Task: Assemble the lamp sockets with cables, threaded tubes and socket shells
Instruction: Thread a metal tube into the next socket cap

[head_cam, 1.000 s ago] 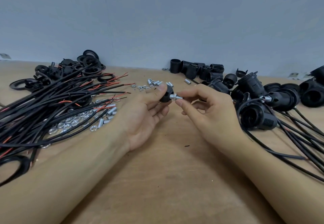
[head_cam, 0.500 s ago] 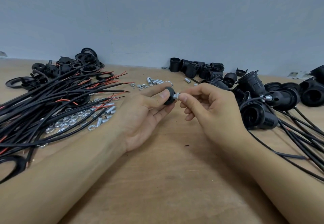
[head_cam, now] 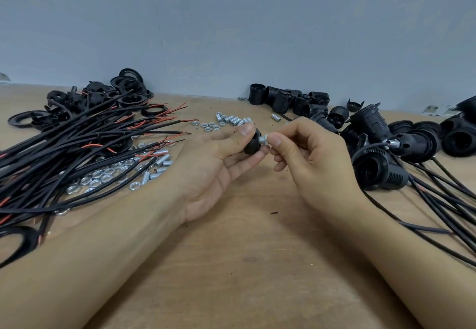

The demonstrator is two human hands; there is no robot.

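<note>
Pinched threaded tube (head_cam: 263, 139), possibly nutted, wooden table (head_cam: 257, 264), grey wall (head_cam: 231, 24)

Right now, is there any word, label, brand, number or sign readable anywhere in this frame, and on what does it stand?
None can be read.
Black socket shells by the wall: no print visible.
Socket cap in the left hand and threaded tube in the right hand: no marking shows.
Pale scraps at the wall's foot, far right: too small and blurred to tell.
</note>
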